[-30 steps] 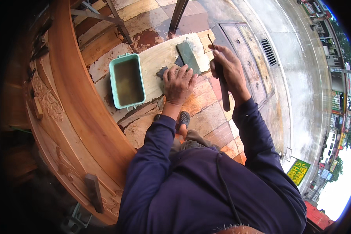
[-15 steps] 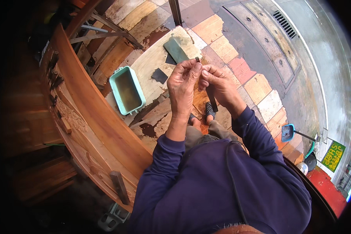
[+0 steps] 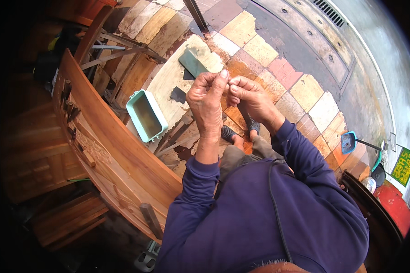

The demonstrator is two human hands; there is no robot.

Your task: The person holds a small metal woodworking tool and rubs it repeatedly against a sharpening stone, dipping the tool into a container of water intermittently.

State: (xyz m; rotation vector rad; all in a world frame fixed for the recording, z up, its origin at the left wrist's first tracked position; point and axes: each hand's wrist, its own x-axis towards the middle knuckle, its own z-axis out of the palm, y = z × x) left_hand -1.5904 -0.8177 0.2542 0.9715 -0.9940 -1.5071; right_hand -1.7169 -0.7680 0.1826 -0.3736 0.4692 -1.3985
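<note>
My two hands meet above a worn, pale board (image 3: 161, 75). In my right hand (image 3: 255, 98), closed fingers hold a narrow dark chisel-like blade (image 3: 243, 110), whose lower part hangs below the palm. My left hand (image 3: 208, 102) pinches with thumb and fingers at its upper end; the tip is hidden by the fingers. A grey-green block like a sharpening stone (image 3: 192, 63) lies on the board just beyond my left hand. Dark sheet pieces (image 3: 178, 94) lie near it. To the left stands a pale turquoise tub (image 3: 161, 111) with murky water.
A long carved wooden panel (image 3: 118, 145) curves along my left, with several dark tools (image 3: 70, 109) lying on it. Patchwork tiles (image 3: 287, 107) cover the floor. At the right are a blue dustpan (image 3: 349, 142) and a green-yellow sign (image 3: 403, 166). A metal post (image 3: 195, 13) stands ahead.
The view has shifted slightly. My hands stay together, but the blade's upper tip, which showed between my fingertips, is now hidden, and less of its lower part shows.
</note>
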